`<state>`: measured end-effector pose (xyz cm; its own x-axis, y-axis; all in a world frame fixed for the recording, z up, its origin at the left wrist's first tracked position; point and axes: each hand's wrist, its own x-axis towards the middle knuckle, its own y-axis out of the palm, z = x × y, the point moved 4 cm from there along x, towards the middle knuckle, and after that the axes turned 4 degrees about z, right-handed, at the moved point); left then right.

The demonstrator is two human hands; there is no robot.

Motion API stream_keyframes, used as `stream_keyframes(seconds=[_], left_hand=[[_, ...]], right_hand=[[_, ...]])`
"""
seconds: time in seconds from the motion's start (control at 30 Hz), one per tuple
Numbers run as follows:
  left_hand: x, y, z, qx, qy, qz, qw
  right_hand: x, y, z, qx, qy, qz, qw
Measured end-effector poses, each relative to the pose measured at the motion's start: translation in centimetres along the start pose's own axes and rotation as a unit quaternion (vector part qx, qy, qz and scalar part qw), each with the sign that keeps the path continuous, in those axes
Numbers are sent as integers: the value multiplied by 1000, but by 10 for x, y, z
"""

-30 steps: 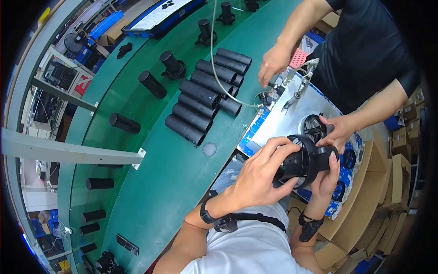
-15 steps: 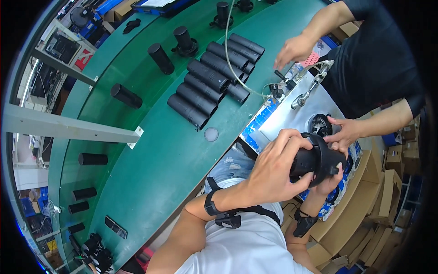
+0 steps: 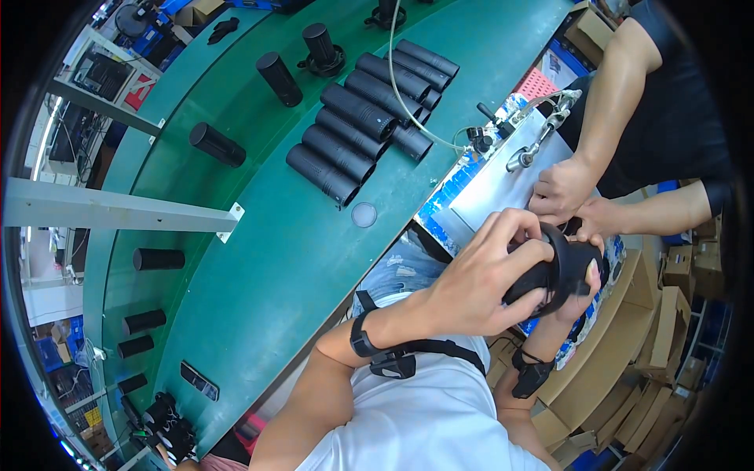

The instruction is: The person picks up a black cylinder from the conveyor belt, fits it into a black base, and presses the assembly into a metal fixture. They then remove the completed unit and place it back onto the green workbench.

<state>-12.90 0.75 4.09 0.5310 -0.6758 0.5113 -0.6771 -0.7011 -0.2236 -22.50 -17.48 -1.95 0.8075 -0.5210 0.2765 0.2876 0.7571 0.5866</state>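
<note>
Both my hands hold a black cylindrical housing (image 3: 583, 263) with a wide black ring (image 3: 562, 271) around it, in front of my body at the edge of a metal plate. My left hand (image 3: 503, 275) is closed on the ring side, its fingers bent over the top and its thumb below. From the far right side my right hand (image 3: 583, 297) wraps the cylinder, partly hidden behind it. Just beyond, a co-worker's two hands (image 3: 556, 191) meet over the metal plate (image 3: 503, 184); what they work on is mostly hidden.
Several black tubes (image 3: 357, 122) lie side by side on the green table (image 3: 275, 259), near a round clear disc (image 3: 364, 214). More black cylinders (image 3: 216, 144) stand along the green strip behind. A pale hose (image 3: 393, 86) runs to a metal fixture (image 3: 534, 145). Cardboard boxes (image 3: 605, 369) fill the right.
The co-worker's far hand has come down from the fixture's handle to the plate, beside their other hand. My hands have shifted slightly, turning the black housing a little.
</note>
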Motion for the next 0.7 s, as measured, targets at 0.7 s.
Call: stream_keyframes(seconds=[0.7], left_hand=[[-4, 9, 5, -81, 24, -110, 990]], right_hand=[[0, -5, 4, 41, 19, -5, 999]])
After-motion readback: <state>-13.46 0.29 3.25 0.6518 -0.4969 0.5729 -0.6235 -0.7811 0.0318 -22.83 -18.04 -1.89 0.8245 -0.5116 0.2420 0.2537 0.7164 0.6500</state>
